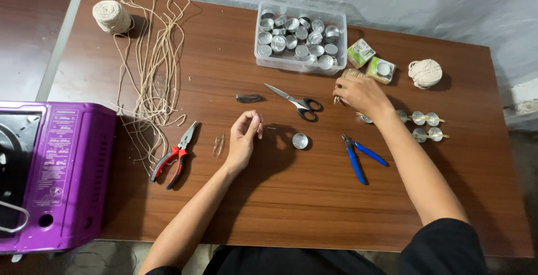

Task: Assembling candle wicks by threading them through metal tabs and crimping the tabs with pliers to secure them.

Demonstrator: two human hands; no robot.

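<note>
Nearest, the left hand (245,135) pinches something too small to tell, a small metal cup (300,140) lying just to its right on bare table (291,196). Beyond, the right hand (361,93) grasps pale wick pieces (351,74) beside the scissors (297,103).

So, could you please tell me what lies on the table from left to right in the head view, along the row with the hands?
Purple stove → red pliers → left hand → small metal cup → blue pliers → cups on sticks.
</note>
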